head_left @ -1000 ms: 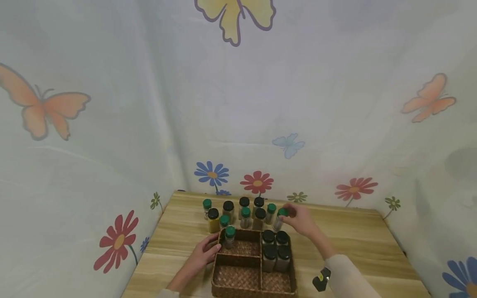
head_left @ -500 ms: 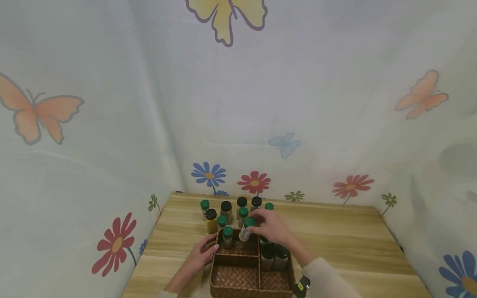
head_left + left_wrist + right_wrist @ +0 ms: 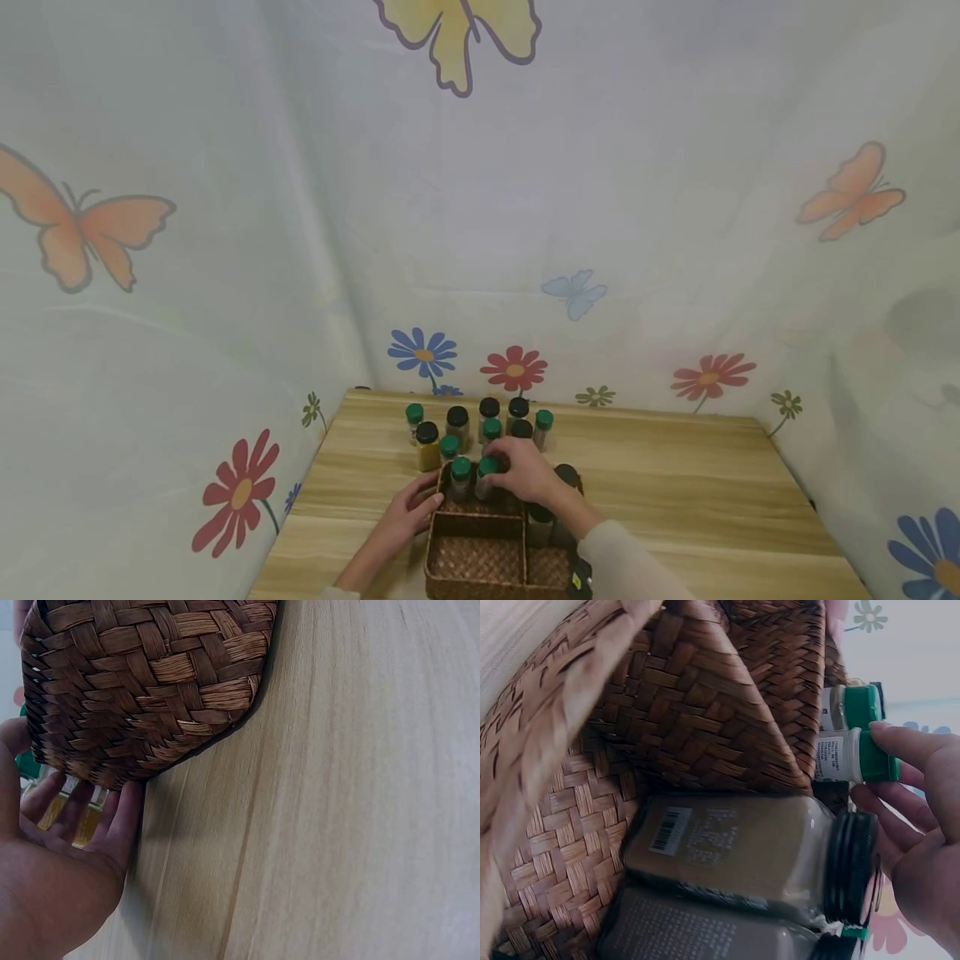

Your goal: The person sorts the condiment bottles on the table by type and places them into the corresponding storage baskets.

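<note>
A brown woven basket point(image 3: 476, 588) with compartments stands on the table. My left hand point(image 3: 397, 521) holds its back left corner, fingertips against the woven wall point(image 3: 150, 682) in the left wrist view. In the back left compartment, my right hand point(image 3: 528, 475) pinches the green cap of a small spice jar point(image 3: 877, 757), which stands upright beside another green-capped spice jar point(image 3: 461, 471). Black-lidded spice jars point(image 3: 727, 851) fill part of the right compartment, partly hidden by my right arm in the head view. The front left compartment point(image 3: 476, 558) shows its bare woven floor.
Behind the basket stand several more spice jars, among them a yellow one with a black lid point(image 3: 427, 450) and a green-capped one point(image 3: 543, 425) at the right end. A curtain with flowers and butterflies point(image 3: 573, 292) hangs around the wooden table point(image 3: 675, 492).
My right hand has carried the green-capped spice jar from the right end of the row leftward and down into the back left compartment. My left hand stays at the basket's corner.
</note>
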`<state>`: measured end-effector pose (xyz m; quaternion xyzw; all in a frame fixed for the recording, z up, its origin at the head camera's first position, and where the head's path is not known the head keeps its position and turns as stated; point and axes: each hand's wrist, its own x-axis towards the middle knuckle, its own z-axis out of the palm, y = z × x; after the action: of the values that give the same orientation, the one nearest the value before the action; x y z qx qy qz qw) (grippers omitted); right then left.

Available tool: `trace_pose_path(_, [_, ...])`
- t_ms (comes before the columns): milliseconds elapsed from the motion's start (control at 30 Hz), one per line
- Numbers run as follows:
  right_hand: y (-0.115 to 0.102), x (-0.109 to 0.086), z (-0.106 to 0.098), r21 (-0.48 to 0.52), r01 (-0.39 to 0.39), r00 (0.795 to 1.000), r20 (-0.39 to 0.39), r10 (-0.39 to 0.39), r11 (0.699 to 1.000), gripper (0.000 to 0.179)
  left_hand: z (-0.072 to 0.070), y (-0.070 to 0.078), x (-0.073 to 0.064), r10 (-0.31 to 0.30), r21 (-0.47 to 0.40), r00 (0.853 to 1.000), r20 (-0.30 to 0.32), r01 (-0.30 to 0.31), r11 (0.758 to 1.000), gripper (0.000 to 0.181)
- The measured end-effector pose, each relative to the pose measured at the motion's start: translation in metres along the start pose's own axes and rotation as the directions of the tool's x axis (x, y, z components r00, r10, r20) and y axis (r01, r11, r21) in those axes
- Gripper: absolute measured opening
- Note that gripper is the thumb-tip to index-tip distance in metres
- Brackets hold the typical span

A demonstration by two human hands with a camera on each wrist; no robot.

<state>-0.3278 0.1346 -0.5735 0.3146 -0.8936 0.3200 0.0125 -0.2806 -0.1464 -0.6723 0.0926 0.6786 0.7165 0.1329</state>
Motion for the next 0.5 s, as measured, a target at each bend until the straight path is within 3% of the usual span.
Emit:
trace_pose_path(300, [0.001, 0.002, 0.011, -0.087, -0.033, 0.999, 0.002, 0.033, 0.996, 0.036, 0.001, 0.001, -0.001, 0.004, 0.006, 1.0, -0.001, -0.004, 1.0, 0.058])
trace_pose_path(500, [-0.002, -0.001, -0.01, -0.052, 0.004, 1.0, -0.014, -0.004, 0.999, 0.038, 0.001, 0.0, 0.0, -0.002, -0.005, 1.0, -0.001, 0.002, 1.0, 0.057])
